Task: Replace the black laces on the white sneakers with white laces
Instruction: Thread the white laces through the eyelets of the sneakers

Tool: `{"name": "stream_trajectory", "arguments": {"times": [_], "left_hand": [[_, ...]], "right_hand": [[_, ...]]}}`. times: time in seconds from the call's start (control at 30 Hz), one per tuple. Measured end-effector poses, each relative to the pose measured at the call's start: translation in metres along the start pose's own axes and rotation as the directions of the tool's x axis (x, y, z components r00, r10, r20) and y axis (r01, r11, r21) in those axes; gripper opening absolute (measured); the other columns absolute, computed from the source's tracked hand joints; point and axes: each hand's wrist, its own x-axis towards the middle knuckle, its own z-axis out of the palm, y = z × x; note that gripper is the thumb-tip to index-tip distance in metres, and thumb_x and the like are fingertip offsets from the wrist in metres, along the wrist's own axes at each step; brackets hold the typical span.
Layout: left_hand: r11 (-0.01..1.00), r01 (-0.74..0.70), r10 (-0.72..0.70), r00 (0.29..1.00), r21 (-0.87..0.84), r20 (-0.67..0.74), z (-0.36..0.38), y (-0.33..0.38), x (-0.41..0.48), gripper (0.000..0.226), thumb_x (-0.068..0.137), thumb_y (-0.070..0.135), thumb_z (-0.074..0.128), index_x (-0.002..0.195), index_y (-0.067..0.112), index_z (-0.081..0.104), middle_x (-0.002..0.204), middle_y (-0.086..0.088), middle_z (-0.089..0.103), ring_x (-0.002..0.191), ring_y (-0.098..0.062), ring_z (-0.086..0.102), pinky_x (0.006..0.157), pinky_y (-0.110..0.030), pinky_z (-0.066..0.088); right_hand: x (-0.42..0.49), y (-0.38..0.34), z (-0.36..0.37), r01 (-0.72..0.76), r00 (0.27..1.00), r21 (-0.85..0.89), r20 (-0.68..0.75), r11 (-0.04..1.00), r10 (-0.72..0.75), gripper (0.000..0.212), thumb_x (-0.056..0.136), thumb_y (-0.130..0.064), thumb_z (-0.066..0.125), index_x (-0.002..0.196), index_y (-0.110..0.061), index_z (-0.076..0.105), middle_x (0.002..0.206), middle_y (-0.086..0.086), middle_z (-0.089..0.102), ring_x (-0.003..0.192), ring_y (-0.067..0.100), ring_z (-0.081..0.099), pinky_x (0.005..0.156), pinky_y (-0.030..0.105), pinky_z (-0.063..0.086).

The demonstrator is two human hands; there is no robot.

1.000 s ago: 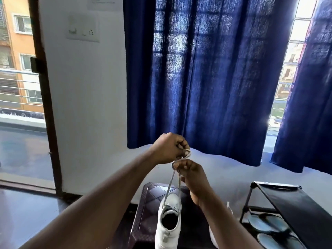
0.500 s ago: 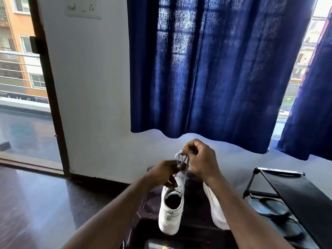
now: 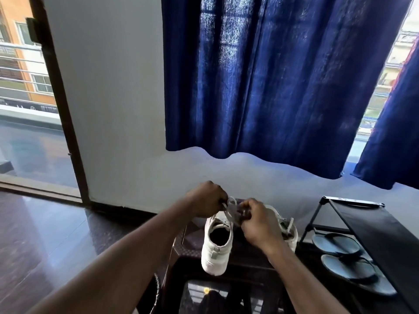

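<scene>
A: Your left hand (image 3: 207, 199) is curled into a fist above the far end of the left sneaker (image 3: 216, 245), its fingers closed on a strand of the white lace (image 3: 231, 206).

B: Your right hand (image 3: 256, 223) is just to the right of it. Its fingers are bent in too, pinching the same lace, and the two hands almost touch.

A: From your fingers the lace drops to the top of the shoe. It is too blurred between your hands for me to tell whether it is looped or knotted.

B: That sneaker stands on the dark stool (image 3: 244, 254) in front of you, with its heel towards you and its opening facing up.

A: The right sneaker (image 3: 289, 230) sits on the same stool, mostly hidden behind your right wrist. A white lace end sticks up from it.

B: Right of the stool stands a black shoe rack (image 3: 374, 225), with a pair of dark flip-flops (image 3: 337, 245) on its lower shelf.

A: On the far side there is a pale wall and a blue curtain (image 3: 272, 75) across the window. A dark door frame (image 3: 61, 109) stands at the left.
</scene>
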Motion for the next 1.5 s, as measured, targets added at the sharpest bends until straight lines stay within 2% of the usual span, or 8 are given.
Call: {"name": "stream_trajectory", "arguments": {"times": [0.1,0.3,0.53,0.77,0.97,1.1,1.37,1.5], "left_hand": [[0.996,0.013,-0.010,0.999,-0.085,0.043,0.000,0.004,-0.004,0.026,0.083,0.030,0.065,0.103,0.034,0.079,0.102,0.004,0.077,0.099,-0.022,0.068,0.085,-0.039,0.058],[0.970,0.097,-0.097,0.995,-0.221,0.012,0.020,0.011,-0.019,0.026,0.074,0.014,0.066,0.090,0.027,0.082,0.091,0.007,0.078,0.089,-0.014,0.070,0.080,-0.028,0.057],[0.794,0.261,-0.276,0.959,-0.549,0.057,0.042,0.008,-0.036,0.012,0.071,0.013,0.084,0.080,0.022,0.082,0.067,0.013,0.074,0.067,0.001,0.070,0.070,-0.020,0.058],[0.987,0.139,-0.141,0.990,-0.083,-0.023,0.056,0.014,-0.045,0.017,0.086,0.023,0.061,0.089,0.012,0.074,0.093,-0.012,0.074,0.093,-0.037,0.069,0.071,-0.037,0.050],[0.966,0.178,-0.192,0.980,-0.188,-0.057,0.064,0.014,-0.043,0.023,0.081,0.031,0.060,0.092,0.019,0.076,0.094,-0.006,0.075,0.094,-0.033,0.069,0.072,-0.035,0.052],[0.930,0.196,-0.226,0.972,-0.311,-0.063,0.062,0.015,-0.046,0.047,0.068,0.035,0.049,0.105,0.029,0.078,0.101,0.000,0.078,0.099,-0.027,0.070,0.082,-0.037,0.057],[0.907,0.259,-0.312,0.943,-0.332,-0.117,0.068,0.016,-0.054,0.031,0.075,0.036,0.051,0.096,0.026,0.071,0.092,-0.003,0.075,0.090,-0.033,0.070,0.074,-0.039,0.057],[0.903,0.236,-0.270,0.962,-0.359,-0.048,0.069,0.021,-0.059,0.035,0.072,0.049,0.051,0.097,0.032,0.068,0.092,0.000,0.075,0.091,-0.028,0.069,0.073,-0.036,0.056]], "right_hand": [[-0.013,-0.003,0.032,0.016,0.997,-0.042,0.075,0.999,-0.012,0.021,0.092,-0.038,0.068,0.104,-0.022,0.071,0.099,0.005,0.078,0.098,0.030,0.071,0.073,0.033,0.049],[-0.020,0.001,0.068,0.041,0.998,-0.086,0.048,0.995,-0.037,0.017,0.091,-0.028,0.062,0.091,-0.018,0.075,0.092,0.004,0.075,0.089,0.028,0.071,0.071,0.034,0.051],[-0.015,0.002,0.071,0.050,0.999,-0.180,0.010,0.982,-0.049,0.016,0.087,-0.030,0.066,0.088,-0.015,0.071,0.096,0.002,0.065,0.091,0.029,0.068,0.063,0.031,0.037],[-0.014,-0.001,0.056,0.069,0.993,-0.166,0.103,0.984,-0.052,0.018,0.079,-0.039,0.071,0.090,-0.025,0.074,0.091,0.000,0.075,0.088,0.026,0.072,0.062,0.028,0.040],[-0.015,0.000,0.047,0.042,0.983,-0.116,0.182,0.992,-0.020,0.019,0.069,-0.040,0.060,0.071,-0.022,0.066,0.089,-0.005,0.058,0.086,0.027,0.066,0.065,0.032,0.047],[-0.019,0.002,0.050,0.084,0.994,-0.114,0.081,0.990,-0.075,0.023,0.076,-0.026,0.064,0.099,-0.024,0.067,0.098,-0.001,0.071,0.094,0.028,0.068,0.067,0.031,0.047],[-0.024,0.011,0.068,0.087,0.994,-0.150,-0.048,0.985,-0.095,0.051,0.087,-0.016,0.063,0.134,-0.031,0.050,0.112,0.000,0.070,0.098,0.030,0.069,0.071,0.039,0.054],[-0.012,0.017,0.068,0.071,0.997,-0.155,-0.030,0.985,-0.077,0.036,0.090,-0.017,0.060,0.122,-0.034,0.066,0.110,-0.003,0.065,0.101,0.028,0.068,0.070,0.035,0.048]]}}
